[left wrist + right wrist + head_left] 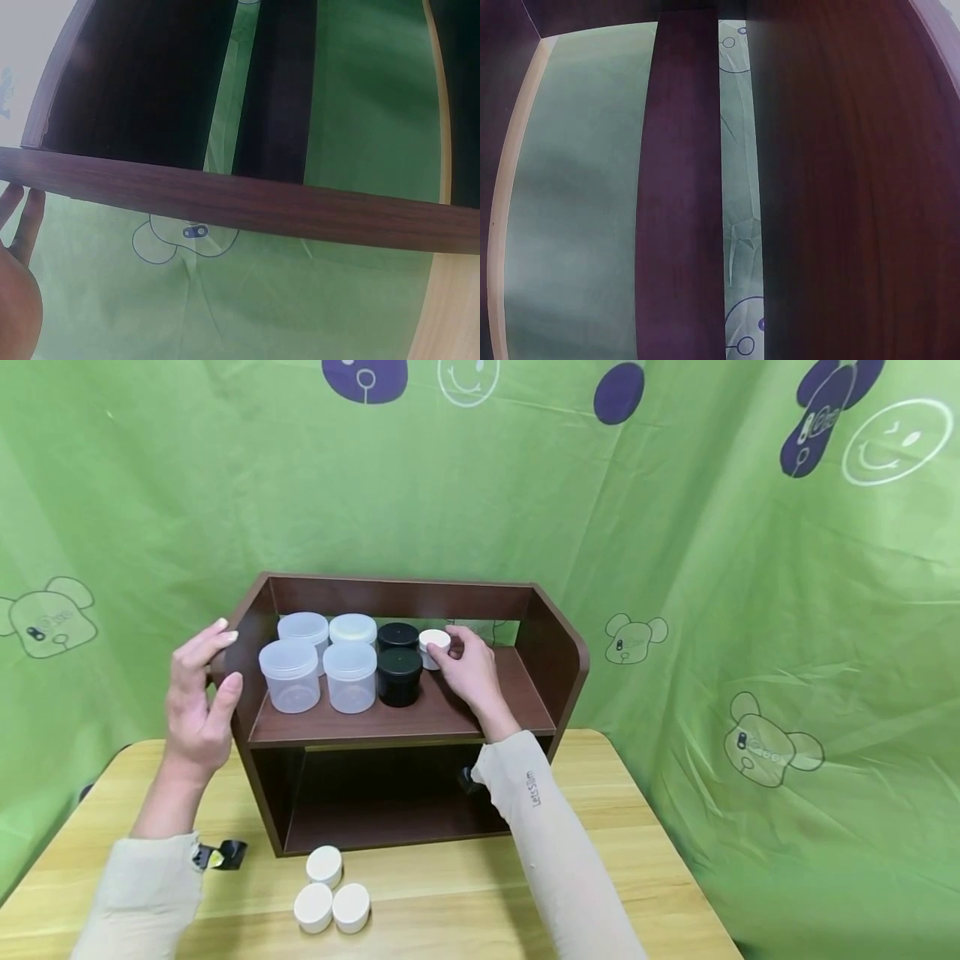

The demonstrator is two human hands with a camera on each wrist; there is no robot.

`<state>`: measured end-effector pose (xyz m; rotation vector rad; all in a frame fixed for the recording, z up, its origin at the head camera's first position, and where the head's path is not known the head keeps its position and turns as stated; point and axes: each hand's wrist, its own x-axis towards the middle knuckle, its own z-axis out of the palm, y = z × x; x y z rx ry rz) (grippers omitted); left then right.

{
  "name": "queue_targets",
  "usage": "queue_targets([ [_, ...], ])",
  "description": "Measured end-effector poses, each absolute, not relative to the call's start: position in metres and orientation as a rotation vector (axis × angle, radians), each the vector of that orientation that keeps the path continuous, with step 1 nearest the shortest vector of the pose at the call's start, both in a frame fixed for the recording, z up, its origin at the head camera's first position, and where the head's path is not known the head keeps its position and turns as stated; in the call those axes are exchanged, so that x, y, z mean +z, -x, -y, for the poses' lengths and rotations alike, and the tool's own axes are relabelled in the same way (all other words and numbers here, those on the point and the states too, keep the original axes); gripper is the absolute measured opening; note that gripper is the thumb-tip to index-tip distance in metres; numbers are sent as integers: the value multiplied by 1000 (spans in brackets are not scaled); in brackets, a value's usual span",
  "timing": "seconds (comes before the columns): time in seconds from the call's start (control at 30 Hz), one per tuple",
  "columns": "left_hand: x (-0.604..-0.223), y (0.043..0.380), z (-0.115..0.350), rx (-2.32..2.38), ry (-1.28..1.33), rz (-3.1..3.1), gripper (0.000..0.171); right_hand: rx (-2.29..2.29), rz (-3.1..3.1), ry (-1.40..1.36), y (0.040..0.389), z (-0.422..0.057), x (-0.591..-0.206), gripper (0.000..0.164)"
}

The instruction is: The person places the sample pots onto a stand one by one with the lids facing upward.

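On the upper board of a dark brown shelf unit (480, 710), my right hand (471, 672) pinches a small white-lidded jar (434, 642) between thumb and fingers, just right of two black jars. The front black jar (399, 678) stands before the rear black jar (397, 635). My left hand (201, 702) touches the unit's left side panel (251, 652) with its fingers fairly straight; in the left wrist view its fingertips (30, 217) meet the panel's edge. The right wrist view shows only shelf boards and the cloth behind, with the hand out of sight.
Several translucent lidded jars (350, 681) fill the upper board's left part. Three small white-lidded jars (351, 907) stand together on the wooden table (442, 902) before the unit. A lower compartment (382, 793) opens to the front. Green cloth (675, 760) hangs behind and at the right.
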<state>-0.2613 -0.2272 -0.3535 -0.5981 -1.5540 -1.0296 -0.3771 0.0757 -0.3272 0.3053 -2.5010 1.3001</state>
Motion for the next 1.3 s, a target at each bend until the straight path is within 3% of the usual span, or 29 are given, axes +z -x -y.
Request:
queue_targets([
  [0.8,-355,261,227,-1058,594,1555,46,1312,2406,-368,371,-79,-321,51],
  [1.3,-354,259,225,-1072,596,1539,46,1403,2100,-650,324,-78,-313,39],
])
